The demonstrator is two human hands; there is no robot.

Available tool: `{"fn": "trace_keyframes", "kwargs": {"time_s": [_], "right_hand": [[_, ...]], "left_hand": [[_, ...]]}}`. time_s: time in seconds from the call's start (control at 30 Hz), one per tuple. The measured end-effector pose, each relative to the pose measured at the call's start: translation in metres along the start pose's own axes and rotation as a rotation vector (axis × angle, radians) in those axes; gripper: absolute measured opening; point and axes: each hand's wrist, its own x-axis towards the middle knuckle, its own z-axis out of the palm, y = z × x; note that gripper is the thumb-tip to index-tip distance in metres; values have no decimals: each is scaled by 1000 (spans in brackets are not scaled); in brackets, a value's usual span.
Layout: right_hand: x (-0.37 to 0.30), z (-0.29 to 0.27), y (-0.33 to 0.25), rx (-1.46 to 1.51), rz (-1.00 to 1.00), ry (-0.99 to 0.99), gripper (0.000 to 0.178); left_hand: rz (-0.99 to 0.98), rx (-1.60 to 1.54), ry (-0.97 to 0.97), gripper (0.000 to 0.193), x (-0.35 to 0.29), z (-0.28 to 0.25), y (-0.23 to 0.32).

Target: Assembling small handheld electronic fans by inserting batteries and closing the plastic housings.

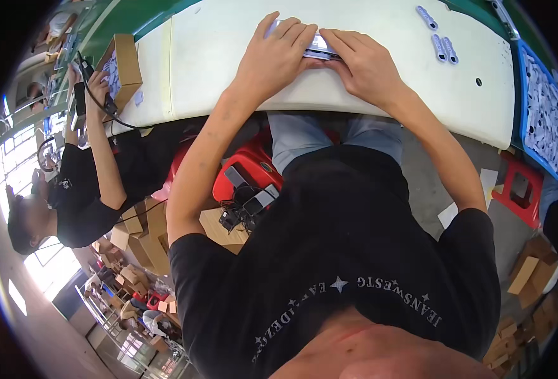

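Over the white tabletop (pixel 228 44), my left hand (pixel 274 60) and my right hand (pixel 368 66) meet around a flat, shiny, pale lilac and silver piece (pixel 320 50) with a dark lower edge. Fingers of both hands lie over its top, and their thumbs come in at its lower side. Most of the piece is hidden under the fingers, so its exact kind does not show. To the right of my right hand lie several long, rounded lilac parts (pixel 440 48) with dark openings, apart from my hands.
A blue tray (pixel 524 101) full of similar pale parts stands at the table's right end, above a red stool (pixel 522 189). On the left, a co-worker (pixel 80 196) handles a dark corded device near a cardboard box (pixel 127 66). Adapters with cables (pixel 247 205) sit by a red stool below.
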Motion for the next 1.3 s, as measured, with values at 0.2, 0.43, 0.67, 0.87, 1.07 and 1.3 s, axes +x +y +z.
{"fn": "trace_keyframes", "kwargs": {"time_s": [0.2, 0.43, 0.67, 0.87, 1.07, 1.3], "right_hand": [[7, -7, 5, -30, -15, 4, 48], [11, -18, 14, 24, -17, -55, 46], [12, -19, 17, 119, 35, -102, 44], [16, -10, 21, 19, -48, -33, 45], [22, -14, 32, 77, -69, -64, 46], [22, -14, 36, 1, -135, -77, 48]], "left_hand": [[36, -63, 80, 43, 4, -5, -10], [-70, -102, 94, 38, 7, 1, 4], [-19, -185, 140, 33, 11, -2, -2], [-197, 8, 110, 39, 16, 13, 23], [-156, -39, 168, 36, 17, 11, 11], [20, 54, 120, 43, 17, 9, -4]]}}
